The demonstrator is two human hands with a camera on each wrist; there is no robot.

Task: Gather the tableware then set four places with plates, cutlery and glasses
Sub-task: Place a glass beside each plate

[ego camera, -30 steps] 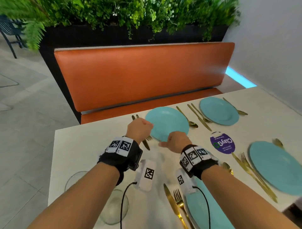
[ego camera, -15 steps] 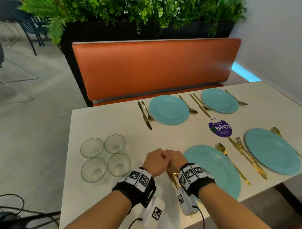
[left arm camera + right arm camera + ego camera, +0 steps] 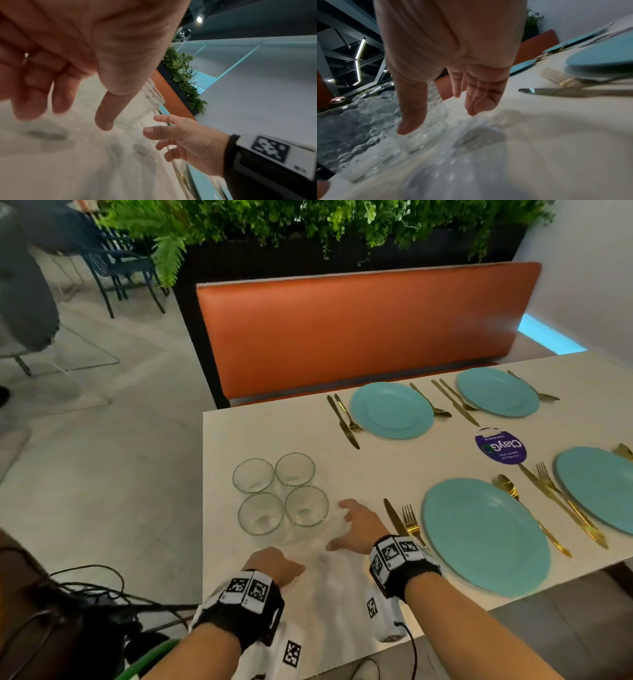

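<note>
While neither hand grips anything, right hand (image 3: 356,525), fingers spread, hovers beside four clustered glasses (image 3: 306,506) at centre frame; left hand (image 3: 274,565) loosely curled below. Right: teal plates (image 3: 486,535), gold cutlery (image 3: 412,525), purple "ClayGo" sticker (image 3: 500,446).

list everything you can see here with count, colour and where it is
glasses: 4, clear, clustered on table's left part
plates: 4, teal, one per place
knives: 4, gold, beside plates
forks: 4, gold, next to knives
spoons: 4, gold, other side of plates
sticker: 1, purple, between plates
table: 1, white
bench: 1, orange, behind table
plants: green, above bench
left hand: empty, near table edge
right hand: fingers spread beside nearest glass
</note>
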